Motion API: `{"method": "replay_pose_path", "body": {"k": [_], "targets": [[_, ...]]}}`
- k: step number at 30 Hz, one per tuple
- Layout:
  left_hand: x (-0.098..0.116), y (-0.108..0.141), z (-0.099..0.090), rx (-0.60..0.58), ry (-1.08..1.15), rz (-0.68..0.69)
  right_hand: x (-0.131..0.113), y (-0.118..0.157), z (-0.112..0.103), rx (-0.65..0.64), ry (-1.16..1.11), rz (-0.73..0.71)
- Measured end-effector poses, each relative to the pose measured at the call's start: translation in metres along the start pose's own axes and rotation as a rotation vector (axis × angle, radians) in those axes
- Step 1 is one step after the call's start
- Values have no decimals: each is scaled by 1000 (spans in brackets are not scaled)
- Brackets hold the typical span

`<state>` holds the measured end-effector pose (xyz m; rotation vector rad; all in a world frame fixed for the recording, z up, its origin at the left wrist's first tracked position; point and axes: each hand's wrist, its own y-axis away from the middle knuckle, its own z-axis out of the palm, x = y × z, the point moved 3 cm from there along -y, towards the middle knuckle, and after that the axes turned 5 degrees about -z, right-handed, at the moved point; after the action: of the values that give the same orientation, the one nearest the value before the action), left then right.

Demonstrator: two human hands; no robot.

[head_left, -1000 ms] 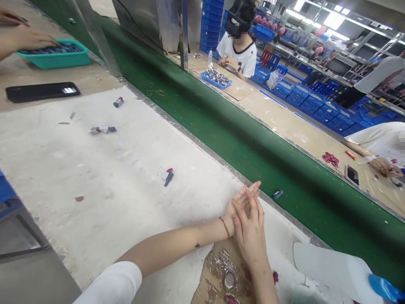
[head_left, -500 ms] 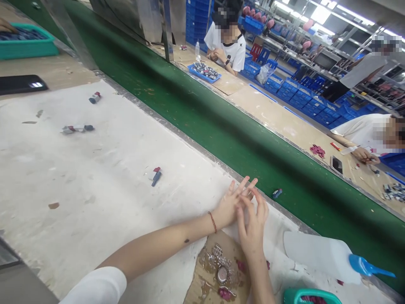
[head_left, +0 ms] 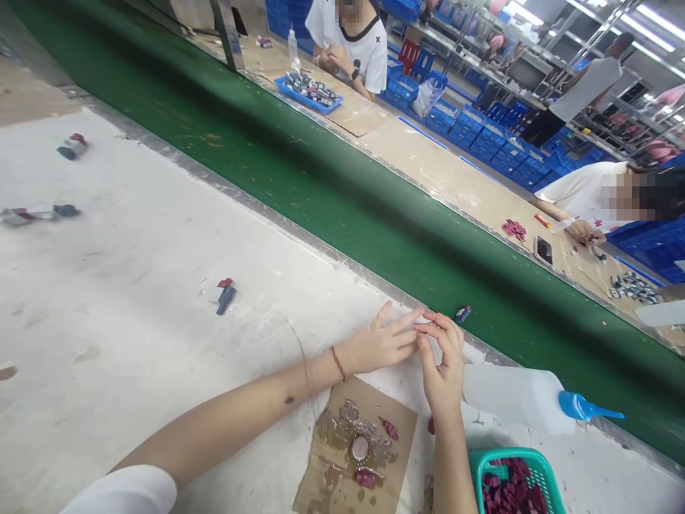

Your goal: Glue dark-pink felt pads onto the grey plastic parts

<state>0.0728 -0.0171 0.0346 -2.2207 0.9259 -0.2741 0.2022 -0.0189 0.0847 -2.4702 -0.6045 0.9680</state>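
My left hand (head_left: 382, 341) is stretched over the white work surface (head_left: 176, 343), its fingers spread. The fingers of my right hand (head_left: 443, 357) are bent together at the left fingertips, touching them; anything small between them is too hard to see. Below the hands lies a piece of cardboard (head_left: 393, 421), wet with clear liquid. On it are a small round cap-like thing (head_left: 360, 449) and dark red pieces (head_left: 365, 477). Right of my right hand, a translucent white squeeze bottle (head_left: 514, 396) with a blue nozzle lies on its side.
A green basket (head_left: 551, 475) of dark red pieces stands at the lower right. Small grey-blue and red parts (head_left: 225, 298) lie leftward. Beyond runs a green conveyor belt (head_left: 342, 207) carrying one small part (head_left: 463, 313). Two seated people work across it, near a blue tray (head_left: 326, 108).
The view has shifted right and down, showing more of the basket and cardboard. My hands stay together, the right fingers moving along the left fingertips.
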Motion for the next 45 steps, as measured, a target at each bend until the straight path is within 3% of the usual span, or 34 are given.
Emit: {"method": "replay_pose_path", "body": {"k": [4,10,14,23,35,45], "targets": [[-1,1,0,24,31,21,5,2,3,-9,-64,37],[-1,3,4,-72,73,74,20,9,12,-33,-257,193],[0,3,5,-68,64,81,29,12,18,-41,-387,274],[1,3,7,-199,78,127,38,17,29,-58,-490,330],[2,2,4,-157,53,159,43,23,39,-68,-493,363],[0,4,10,-234,144,76,44,26,40,-45,-501,348]]}}
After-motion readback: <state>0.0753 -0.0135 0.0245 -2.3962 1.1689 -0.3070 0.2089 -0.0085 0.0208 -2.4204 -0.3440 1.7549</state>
